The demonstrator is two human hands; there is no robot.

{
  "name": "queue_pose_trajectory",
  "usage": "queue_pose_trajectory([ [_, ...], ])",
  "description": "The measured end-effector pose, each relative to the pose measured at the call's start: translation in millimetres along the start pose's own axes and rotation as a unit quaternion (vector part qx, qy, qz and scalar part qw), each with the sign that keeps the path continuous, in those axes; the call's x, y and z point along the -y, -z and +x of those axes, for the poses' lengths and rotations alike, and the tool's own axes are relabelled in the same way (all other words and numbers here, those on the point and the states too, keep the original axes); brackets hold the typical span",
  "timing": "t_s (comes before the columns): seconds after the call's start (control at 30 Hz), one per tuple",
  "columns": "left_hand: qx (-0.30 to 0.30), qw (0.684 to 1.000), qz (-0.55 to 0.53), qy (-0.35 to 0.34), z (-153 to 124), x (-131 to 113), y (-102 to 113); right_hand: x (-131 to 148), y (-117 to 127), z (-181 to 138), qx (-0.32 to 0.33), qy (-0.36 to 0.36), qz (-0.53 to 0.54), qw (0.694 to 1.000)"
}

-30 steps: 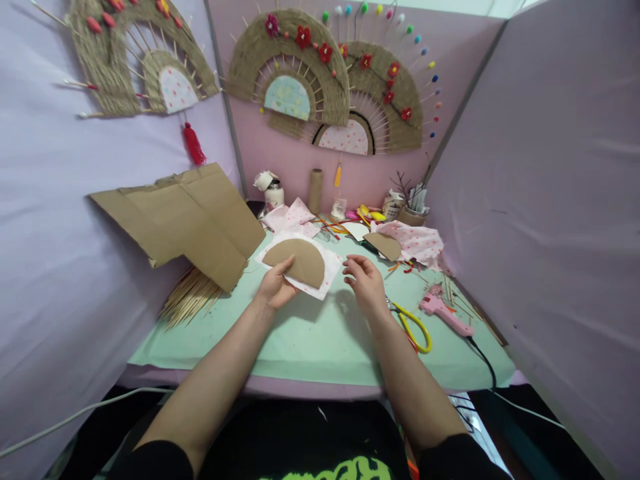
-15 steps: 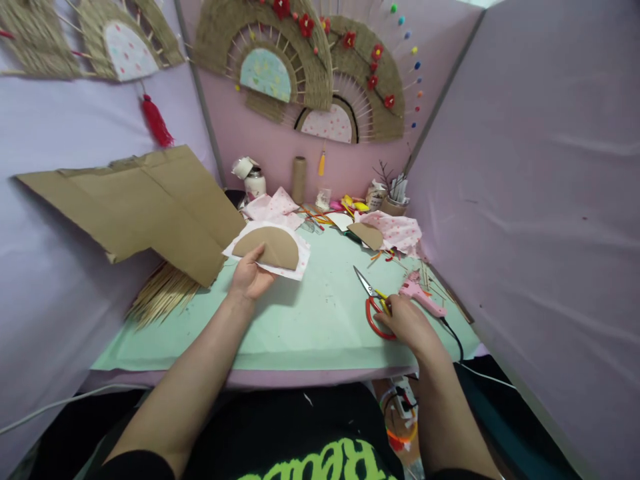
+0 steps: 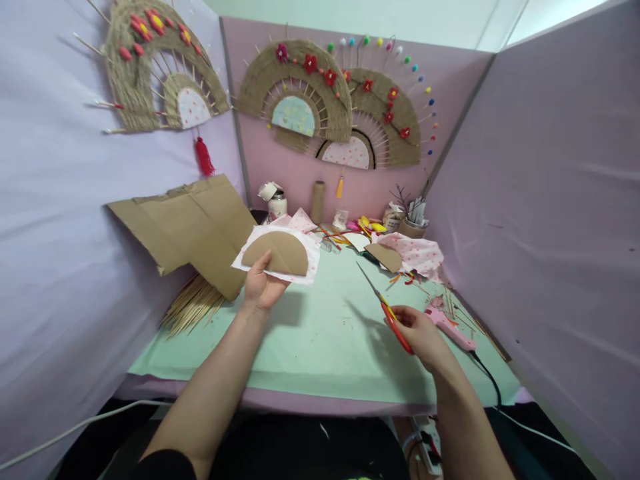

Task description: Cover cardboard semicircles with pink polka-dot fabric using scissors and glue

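Observation:
My left hand [image 3: 263, 285] grips a half-round piece of cardboard [image 3: 283, 252] together with the white, pink-dotted fabric [image 3: 313, 257] behind it, thumb on the cardboard. The fabric sticks out past the cardboard all round. Both are held above the left middle of the table. In my right hand [image 3: 413, 328] is a pair of scissors [image 3: 397, 327] with red and yellow handles. Their blades look closed and point up and to the left, raised over the table, which carries their shadow. How the fingers sit in the handles is partly hidden.
A pink glue gun [image 3: 451, 329] with a black cord lies right of my right hand. At left are a bent cardboard sheet [image 3: 193, 223] and thin sticks [image 3: 195, 303]. Dotted cloth [image 3: 413, 253] and another cardboard half-round [image 3: 385, 256] lie at the back right. Twine fans [image 3: 300, 67] hang behind.
My right hand has lifted the scissors off the table and turned them on edge. My left hand still holds the cardboard and fabric. The camera view has tilted up and shifted left.

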State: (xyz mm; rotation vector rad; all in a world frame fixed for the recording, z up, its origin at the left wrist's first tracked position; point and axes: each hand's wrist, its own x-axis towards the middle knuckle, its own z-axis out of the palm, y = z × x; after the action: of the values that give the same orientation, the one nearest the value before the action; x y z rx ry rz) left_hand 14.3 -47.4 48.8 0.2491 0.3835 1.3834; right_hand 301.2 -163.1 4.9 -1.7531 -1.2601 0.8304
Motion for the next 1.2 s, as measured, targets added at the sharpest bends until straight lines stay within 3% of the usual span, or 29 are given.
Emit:
queue_pose_trajectory([
  [0.1,0.003,1.000,-0.003,-0.010,2.6,-2.6,-0.8,23.6,-22.8,2.2,-0.014,0.058,0.145,0.988],
  [0.17,-0.007,1.000,-0.003,-0.017,4.8,-3.4,1.8,36.6,-38.6,7.6,0.024,0.056,0.237,0.970],
  [0.23,-0.017,1.000,-0.003,-0.021,6.7,-4.4,5.6,44.7,-52.4,16.4,0.144,0.012,0.366,0.919],
  [0.3,-0.022,0.999,-0.003,-0.024,8.1,-6.0,8.9,48.3,-63.3,27.1,0.253,-0.038,0.466,0.847],
  [0.37,-0.026,0.999,-0.003,-0.032,9.0,-8.0,10.7,49.1,-71.6,37.1,0.307,-0.068,0.514,0.798],
  [0.43,-0.027,0.999,-0.005,-0.040,9.4,-9.7,10.8,48.9,-77.6,44.3,0.315,-0.079,0.528,0.784],
  [0.6,-0.020,0.999,-0.006,-0.044,8.2,-12.0,9.1,46.0,-86.7,45.6,0.292,-0.078,0.510,0.805],
  [0.8,-0.026,0.997,-0.025,-0.061,6.9,-16.5,9.7,35.3,-102.9,30.8,0.282,-0.024,0.441,0.852],
  [0.97,-0.001,0.997,-0.042,-0.071,10.6,-15.8,-10.5,37.9,-117.8,15.6,0.308,0.028,0.366,0.878],
  [1.07,0.032,0.997,-0.035,-0.061,10.7,-8.3,-25.5,38.5,-122.4,11.7,0.292,0.077,0.352,0.886],
  [1.2,0.023,0.998,-0.022,-0.048,9.5,4.2,-27.7,35.2,-121.6,11.6,0.276,0.097,0.359,0.886],
])
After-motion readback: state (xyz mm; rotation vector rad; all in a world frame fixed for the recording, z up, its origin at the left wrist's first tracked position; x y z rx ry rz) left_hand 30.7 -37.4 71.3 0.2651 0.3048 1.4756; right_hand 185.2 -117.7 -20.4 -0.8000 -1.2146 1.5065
